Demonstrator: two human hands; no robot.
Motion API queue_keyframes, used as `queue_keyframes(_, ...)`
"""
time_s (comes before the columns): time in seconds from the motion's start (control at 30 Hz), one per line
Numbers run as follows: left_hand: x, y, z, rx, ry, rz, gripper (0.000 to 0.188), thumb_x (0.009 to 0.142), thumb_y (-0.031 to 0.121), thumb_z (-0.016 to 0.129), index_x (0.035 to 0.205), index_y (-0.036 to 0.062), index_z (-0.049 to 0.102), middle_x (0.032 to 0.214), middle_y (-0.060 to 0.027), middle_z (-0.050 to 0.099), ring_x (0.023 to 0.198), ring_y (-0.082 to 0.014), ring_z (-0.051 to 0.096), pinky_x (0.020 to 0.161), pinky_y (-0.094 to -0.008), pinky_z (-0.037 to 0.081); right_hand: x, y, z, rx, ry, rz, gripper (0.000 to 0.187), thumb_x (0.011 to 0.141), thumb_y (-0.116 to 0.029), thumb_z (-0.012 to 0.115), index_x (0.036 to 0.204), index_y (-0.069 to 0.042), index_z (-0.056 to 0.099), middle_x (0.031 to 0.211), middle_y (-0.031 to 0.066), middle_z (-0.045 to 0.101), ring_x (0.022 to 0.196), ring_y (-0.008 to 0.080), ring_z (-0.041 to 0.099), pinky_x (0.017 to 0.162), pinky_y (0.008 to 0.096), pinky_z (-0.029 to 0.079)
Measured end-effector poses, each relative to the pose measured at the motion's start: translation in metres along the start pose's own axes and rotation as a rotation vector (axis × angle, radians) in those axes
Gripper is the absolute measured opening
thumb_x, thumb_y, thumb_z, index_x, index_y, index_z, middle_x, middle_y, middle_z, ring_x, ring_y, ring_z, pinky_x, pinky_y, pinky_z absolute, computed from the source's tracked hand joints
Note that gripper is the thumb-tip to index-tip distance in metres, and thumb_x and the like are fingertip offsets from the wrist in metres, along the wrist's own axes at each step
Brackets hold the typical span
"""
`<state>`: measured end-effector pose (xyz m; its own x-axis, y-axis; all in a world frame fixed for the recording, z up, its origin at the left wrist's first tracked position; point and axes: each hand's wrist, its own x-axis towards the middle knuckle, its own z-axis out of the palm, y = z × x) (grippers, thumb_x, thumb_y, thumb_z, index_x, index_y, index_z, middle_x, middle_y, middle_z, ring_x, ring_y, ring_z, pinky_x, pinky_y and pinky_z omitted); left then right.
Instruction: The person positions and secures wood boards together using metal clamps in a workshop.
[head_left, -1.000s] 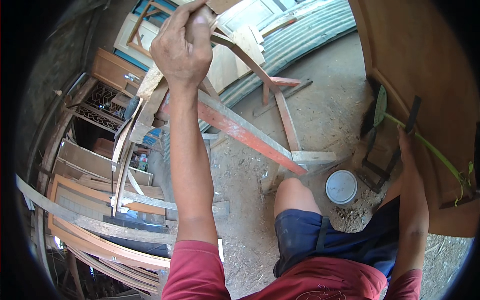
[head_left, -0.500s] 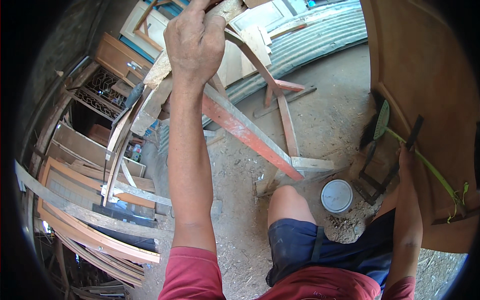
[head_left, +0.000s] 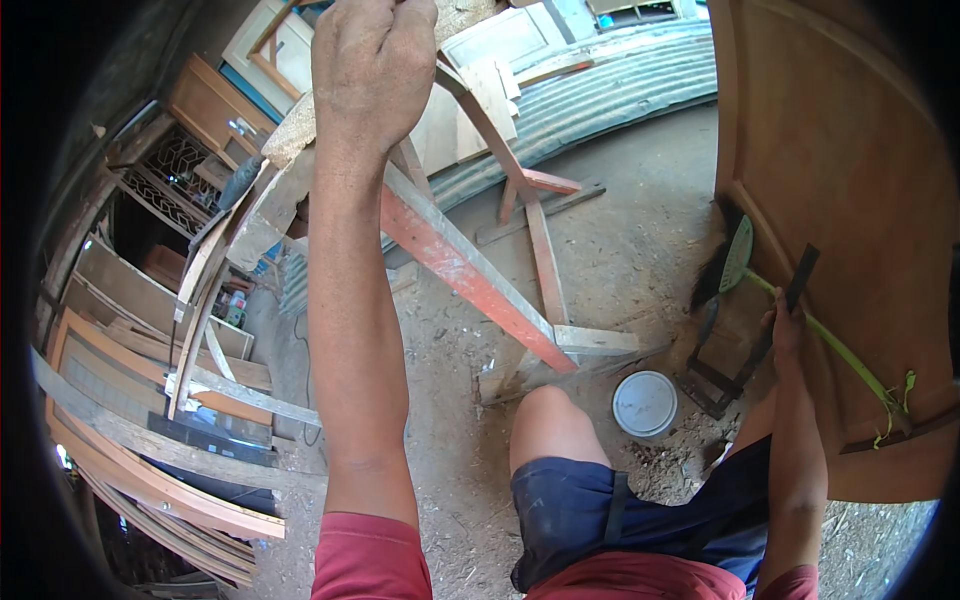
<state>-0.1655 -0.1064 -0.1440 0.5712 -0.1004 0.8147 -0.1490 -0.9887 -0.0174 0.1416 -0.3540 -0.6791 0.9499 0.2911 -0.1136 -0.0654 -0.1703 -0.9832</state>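
Observation:
My left hand (head_left: 372, 75) is raised at the top of the view with its fingers curled closed. Whatever they grip is hidden by the hand and the upper edge. Behind it lies a pale, rough-surfaced piece (head_left: 291, 135) above a trestle with a worn red wooden leg (head_left: 470, 270). Low on the right, my right hand (head_left: 788, 328) is closed around a dark, flat-barred frame tool (head_left: 747, 372) with a handle. Beside that hand, a green broom (head_left: 738, 253) with dark bristles leans against a brown wooden panel (head_left: 850, 190).
A round white lid or bucket top (head_left: 644, 404) sits by my knee among wood debris. Corrugated metal sheeting (head_left: 620, 85) runs along the back. Stacked boards and frames (head_left: 165, 475) fill the left side, near a grey beam (head_left: 150, 435).
The whole view has shifted, so the surroundings sit slightly further left and mostly lower. Both hands keep their closed grips.

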Motion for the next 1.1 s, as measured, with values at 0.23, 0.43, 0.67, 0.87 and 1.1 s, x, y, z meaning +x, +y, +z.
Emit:
queue_keyframes(0.23, -0.003, 0.000, -0.002, 0.015, 0.046, -0.006, 0.046, 0.087, 0.005, 0.048, 0.132, -0.0023, 0.057, 0.122, -0.0221, 0.066, 0.117, -0.0327, 0.065, 0.104, -0.0417, 0.050, 0.000, 0.004, 0.006, -0.071, 0.035, -0.019, 0.055, 0.095, -0.059, 0.062, 0.102, -0.005, 0.067, 0.059, 0.0023, 0.063, 0.056, 0.0157, 0.062, 0.059, 0.0352, 0.049)
queue_keyframes(0.43, -0.004, 0.008, -0.002, 0.083, 0.075, -0.100, 0.047, 0.091, -0.002, 0.038, 0.135, 0.0007, 0.056, 0.123, -0.0197, 0.068, 0.119, -0.0289, 0.068, 0.106, -0.0397, 0.051, -0.005, -0.001, 0.007, -0.166, -0.006, 0.015, 0.044, 0.099, -0.048, 0.063, 0.094, -0.004, 0.063, 0.058, 0.0030, 0.062, 0.053, 0.0156, 0.060, 0.055, 0.0350, 0.047)
queue_keyframes(0.67, 0.037, 0.030, -0.002, 0.189, 0.001, -0.546, 0.036, 0.095, 0.016, 0.051, 0.127, 0.0024, 0.062, 0.113, -0.0198, 0.072, 0.116, -0.0263, 0.069, 0.099, -0.0376, 0.053, -0.010, -0.015, -0.001, -0.130, 0.044, 0.040, 0.046, 0.098, -0.048, 0.065, 0.095, -0.002, 0.061, 0.056, 0.0043, 0.062, 0.052, 0.0164, 0.062, 0.055, 0.0351, 0.048)
queue_keyframes(0.87, 0.106, -0.049, 0.011, 0.691, -0.195, -0.700, 0.074, 0.093, 0.062, 0.063, 0.133, -0.0006, 0.061, 0.110, -0.0235, 0.073, 0.095, -0.0329, 0.074, 0.087, -0.0423, 0.057, -0.037, -0.009, 0.034, -0.082, -0.048, -0.051, 0.038, 0.097, -0.040, 0.069, 0.092, -0.003, 0.059, 0.055, 0.0045, 0.060, 0.047, 0.0157, 0.059, 0.049, 0.0333, 0.046)
queue_keyframes(1.1, 0.158, -0.064, 0.043, 0.289, -0.466, -0.943, 0.053, 0.076, 0.049, 0.077, 0.088, -0.0018, 0.077, 0.081, -0.0175, 0.071, 0.064, -0.0251, 0.067, 0.052, -0.0355, 0.051, -0.019, -0.002, 0.013, 0.027, 0.018, -0.075, 0.038, 0.096, -0.037, 0.070, 0.094, -0.002, 0.057, 0.055, 0.0041, 0.058, 0.046, 0.0154, 0.059, 0.047, 0.0330, 0.046)
